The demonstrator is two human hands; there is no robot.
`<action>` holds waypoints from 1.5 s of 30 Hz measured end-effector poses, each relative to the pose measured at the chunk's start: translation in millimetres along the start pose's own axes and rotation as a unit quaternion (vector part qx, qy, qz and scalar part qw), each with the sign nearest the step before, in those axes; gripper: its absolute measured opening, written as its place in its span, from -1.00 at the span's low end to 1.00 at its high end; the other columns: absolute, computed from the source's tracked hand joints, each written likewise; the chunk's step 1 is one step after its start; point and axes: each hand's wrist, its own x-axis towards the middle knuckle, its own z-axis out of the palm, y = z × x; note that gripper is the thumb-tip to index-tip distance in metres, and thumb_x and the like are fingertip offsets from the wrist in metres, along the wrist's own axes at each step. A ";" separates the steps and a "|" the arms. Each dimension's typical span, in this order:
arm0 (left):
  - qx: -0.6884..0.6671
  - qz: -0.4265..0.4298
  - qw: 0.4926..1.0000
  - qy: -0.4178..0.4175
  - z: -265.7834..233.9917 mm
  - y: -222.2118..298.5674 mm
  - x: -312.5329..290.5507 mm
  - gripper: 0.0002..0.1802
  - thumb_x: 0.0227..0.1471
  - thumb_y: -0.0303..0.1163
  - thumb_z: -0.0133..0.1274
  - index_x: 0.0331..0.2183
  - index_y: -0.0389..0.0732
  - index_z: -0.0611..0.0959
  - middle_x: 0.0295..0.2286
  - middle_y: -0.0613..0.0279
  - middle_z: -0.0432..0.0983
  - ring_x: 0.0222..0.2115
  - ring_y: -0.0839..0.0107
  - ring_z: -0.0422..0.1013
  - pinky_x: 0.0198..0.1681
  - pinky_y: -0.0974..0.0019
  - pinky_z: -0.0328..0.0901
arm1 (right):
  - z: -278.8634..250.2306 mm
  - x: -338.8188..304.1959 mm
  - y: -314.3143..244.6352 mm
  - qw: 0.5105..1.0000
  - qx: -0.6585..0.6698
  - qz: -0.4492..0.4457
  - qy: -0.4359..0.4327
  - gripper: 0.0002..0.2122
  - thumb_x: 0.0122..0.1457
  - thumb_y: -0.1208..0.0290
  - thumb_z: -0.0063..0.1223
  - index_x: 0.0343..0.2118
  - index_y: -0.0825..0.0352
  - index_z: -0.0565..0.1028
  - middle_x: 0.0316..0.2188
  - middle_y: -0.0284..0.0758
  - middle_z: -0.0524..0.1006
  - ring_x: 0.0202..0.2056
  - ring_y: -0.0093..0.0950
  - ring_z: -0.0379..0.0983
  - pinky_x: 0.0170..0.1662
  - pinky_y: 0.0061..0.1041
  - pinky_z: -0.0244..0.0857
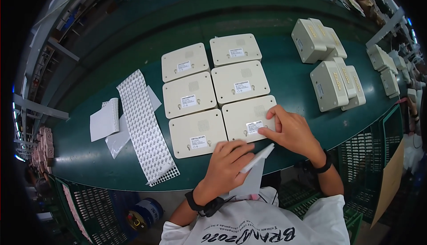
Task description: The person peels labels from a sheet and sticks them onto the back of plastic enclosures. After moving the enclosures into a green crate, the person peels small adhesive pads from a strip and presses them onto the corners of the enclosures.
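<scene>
Several beige plastic boxes with corner holes and a speaker grille stand in two columns, such as the near left box [182,127]. Each bears a small white label. On the near right box [235,111], my right hand [291,131] has its thumb at the lower edge of the white label [253,127], its index finger bent over the box's right edge. In front of the boxes, my left hand [229,165] is closed around a folded white label sheet [258,158], part of which hangs toward my shirt.
On the left of the green table [84,156] lie a long patterned adhesive sheet [144,125], a white pad [104,122] and a clear bag [118,142]. More beige boxes [331,85] stand on edge to the right. Green crates [360,160] and a blue drum [147,211] are below.
</scene>
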 end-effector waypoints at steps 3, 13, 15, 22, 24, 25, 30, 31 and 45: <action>-0.192 -0.047 0.979 0.052 -8.6 -1.4 -15.0 -0.72 -0.10 -0.56 0.25 -0.23 -0.26 0.69 -0.19 0.13 0.64 -0.26 0.20 0.55 -0.21 0.23 0.39 | 8.0 -12.7 1.4 0.994 0.109 -0.022 0.012 -0.64 0.09 0.33 0.36 -0.15 0.35 0.44 -0.53 -0.38 0.54 -0.48 -0.59 0.48 -0.41 -0.51 0.32; -0.487 -0.335 0.791 0.157 -31.1 4.6 -10.1 -0.73 0.14 -0.41 0.23 -0.17 -0.39 0.67 -0.29 0.17 0.66 -0.32 0.55 0.54 -0.25 0.43 0.44 | 48.9 -44.2 -42.3 0.870 0.466 0.030 -0.159 -0.66 0.25 0.54 0.14 0.05 0.47 0.40 -0.11 -0.25 0.58 -0.08 -0.57 0.51 -0.05 -0.54 0.40; -0.493 -0.321 0.789 0.178 -31.0 6.2 -11.4 -0.73 0.14 -0.41 0.23 -0.17 -0.39 0.67 -0.30 0.18 0.66 -0.33 0.54 0.54 -0.25 0.43 0.44 | 52.5 -43.8 -40.9 0.862 0.476 0.031 -0.174 -0.70 0.26 0.54 0.11 0.03 0.48 0.43 -0.09 -0.23 0.57 -0.05 -0.57 0.49 -0.03 -0.53 0.40; -0.451 -0.303 0.837 0.062 -35.2 2.9 -21.1 -0.77 0.12 -0.47 0.21 -0.20 -0.40 0.65 -0.32 0.20 0.63 -0.30 0.52 0.53 -0.21 0.42 0.42 | 49.1 -39.5 -53.2 0.872 0.486 -0.033 -0.039 -0.79 0.26 0.56 0.11 -0.08 0.50 0.48 -0.14 -0.24 0.58 -0.11 -0.57 0.50 -0.05 -0.54 0.41; -0.451 -0.306 0.836 0.066 -32.9 5.1 -21.2 -0.77 0.12 -0.44 0.22 -0.21 -0.38 0.66 -0.34 0.23 0.63 -0.32 0.55 0.51 -0.24 0.44 0.40 | 49.7 -36.9 -50.4 0.842 0.538 -0.014 -0.017 -0.78 0.24 0.56 0.14 -0.09 0.51 0.48 -0.16 -0.24 0.58 -0.13 -0.56 0.51 -0.05 -0.54 0.41; -0.448 -0.309 0.836 0.074 -32.0 7.2 -22.0 -0.77 0.13 -0.41 0.23 -0.22 -0.36 0.66 -0.36 0.25 0.62 -0.35 0.58 0.49 -0.27 0.47 0.38 | 50.2 -37.0 -49.4 0.843 0.538 -0.016 -0.017 -0.78 0.24 0.56 0.14 -0.09 0.51 0.48 -0.16 -0.24 0.58 -0.13 -0.56 0.51 -0.05 -0.54 0.41; -0.442 -0.302 0.840 0.090 -29.5 9.2 -27.5 -0.76 0.14 -0.38 0.24 -0.20 -0.33 0.65 -0.38 0.29 0.61 -0.36 0.60 0.48 -0.28 0.47 0.37 | 48.6 -38.1 -42.0 0.921 0.378 -0.090 0.017 -0.74 0.20 0.58 0.17 -0.06 0.49 0.47 -0.14 -0.22 0.57 -0.12 -0.51 0.52 -0.04 -0.53 0.40; -0.438 -0.304 0.841 0.096 -29.1 8.5 -28.4 -0.76 0.14 -0.38 0.24 -0.20 -0.33 0.65 -0.38 0.29 0.61 -0.36 0.60 0.48 -0.28 0.47 0.37 | 49.4 -38.3 -40.8 0.933 0.341 -0.112 0.031 -0.73 0.19 0.58 0.18 -0.06 0.49 0.47 -0.13 -0.21 0.57 -0.12 -0.50 0.52 -0.03 -0.53 0.40; -0.488 -0.241 0.828 0.136 -47.3 18.7 -34.2 -0.52 0.08 -0.50 0.23 0.04 -0.30 0.51 -0.10 0.15 0.50 -0.07 0.46 0.43 0.04 0.34 0.33 | 63.6 -40.7 -63.8 0.841 0.535 -0.079 -0.008 -0.72 0.16 0.47 0.25 -0.10 0.45 0.51 -0.18 -0.25 0.62 -0.18 -0.51 0.55 -0.13 -0.56 0.40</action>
